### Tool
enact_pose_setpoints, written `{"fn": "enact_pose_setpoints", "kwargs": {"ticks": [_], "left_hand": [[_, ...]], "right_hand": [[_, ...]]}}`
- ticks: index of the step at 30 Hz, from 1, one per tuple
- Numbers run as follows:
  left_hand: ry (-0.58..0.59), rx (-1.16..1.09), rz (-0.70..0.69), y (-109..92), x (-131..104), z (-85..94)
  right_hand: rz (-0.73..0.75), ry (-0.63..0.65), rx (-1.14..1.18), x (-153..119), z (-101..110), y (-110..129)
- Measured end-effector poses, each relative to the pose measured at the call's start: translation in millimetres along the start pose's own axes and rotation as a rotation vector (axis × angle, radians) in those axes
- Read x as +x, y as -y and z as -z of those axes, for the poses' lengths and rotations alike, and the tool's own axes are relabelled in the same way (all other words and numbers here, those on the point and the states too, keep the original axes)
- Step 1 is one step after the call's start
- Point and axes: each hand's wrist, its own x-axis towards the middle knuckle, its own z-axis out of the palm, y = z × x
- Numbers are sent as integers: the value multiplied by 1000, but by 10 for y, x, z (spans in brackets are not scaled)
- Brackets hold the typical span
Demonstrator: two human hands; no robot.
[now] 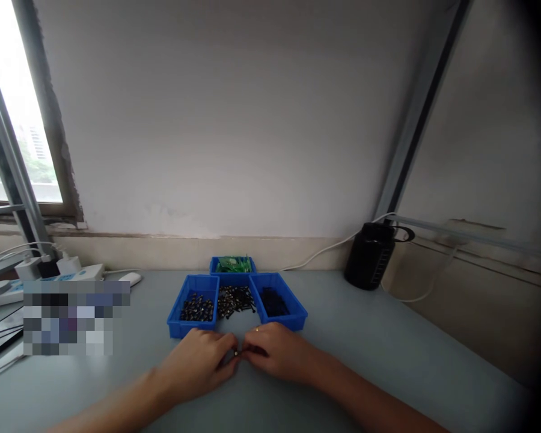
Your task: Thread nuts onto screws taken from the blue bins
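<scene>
My left hand [202, 362] and my right hand [283, 353] meet just in front of the blue bins, their fingertips nearly touching. Between the left thumb and forefinger a small shiny metal piece [236, 353] shows; its exact kind is too small to tell. The right fingers are pinched together beside it, and what they hold is hidden. Beyond my hands lies a loose pile of small dark and brassy screw-like parts [235, 300]. The left blue bin [179, 329] holds many small shiny metal pieces [197, 308]. In the right blue bin [293, 322] are small black parts [273, 302].
A third blue bin [234, 278] with green packets [233, 264] stands at the back by the wall. A black bottle [369, 255] stands at the right, near a white cable [318, 249]. Power strips [88, 273] with plugs and a blurred-out patch are at the left.
</scene>
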Motion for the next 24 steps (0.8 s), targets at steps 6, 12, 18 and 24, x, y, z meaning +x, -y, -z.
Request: {"fn": "enact_pose_setpoints", "kwargs": {"ticks": [6, 12, 18, 24], "left_hand": [[42, 32, -32, -9, 5, -13], [47, 36, -41, -37, -14, -3], [18, 22, -18, -23, -12, -15], [-5, -24, -36, -16, -15, -24]], "right_hand": [[65, 2, -85, -6, -31, 11], [54, 19, -104, -4, -23, 25], [64, 56, -80, 3, -43, 22], [54, 20, -27, 13, -71, 15]]}}
